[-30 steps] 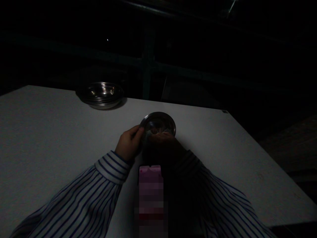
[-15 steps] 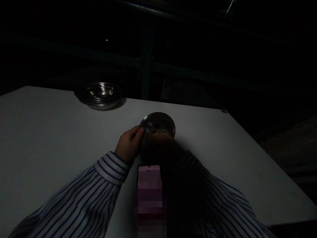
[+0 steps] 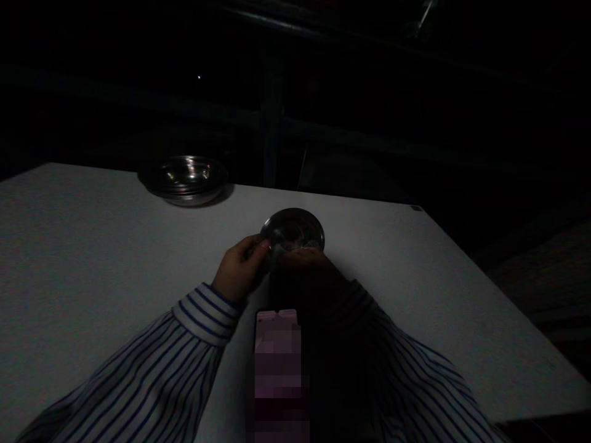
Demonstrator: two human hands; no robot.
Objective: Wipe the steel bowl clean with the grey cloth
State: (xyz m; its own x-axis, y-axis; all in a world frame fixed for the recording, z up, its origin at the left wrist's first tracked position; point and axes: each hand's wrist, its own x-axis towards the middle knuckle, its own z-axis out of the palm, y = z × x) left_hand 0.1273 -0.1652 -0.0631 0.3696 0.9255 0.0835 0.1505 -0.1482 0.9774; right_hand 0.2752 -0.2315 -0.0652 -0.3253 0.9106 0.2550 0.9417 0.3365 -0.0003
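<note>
A shiny round metal bowl [image 3: 295, 216] is tilted toward me over the table. My left hand [image 3: 237, 267] is closed on its left rim, thumb on top. In deep shadow, my right hand [image 3: 307, 271] reaches into the bowl, its fingers mostly hidden. A pale, crumpled cloth [image 3: 313, 245] shows at the edge of those fingers, against the bowl's inside. Just below my hands is a phone [image 3: 277, 335] with a lit pinkish screen, its lower part blurred out.
Several nested metal bowls [image 3: 187, 181] stand near the far left edge of the white table [image 3: 120, 246]. A small dark-and-light label [image 3: 416, 208] sits at the far right corner. Dim bars and darkness lie beyond the table.
The cloth and right hand have shifted slightly inside the bowl. My left hand keeps its hold on the rim. The whole view drifts slightly.
</note>
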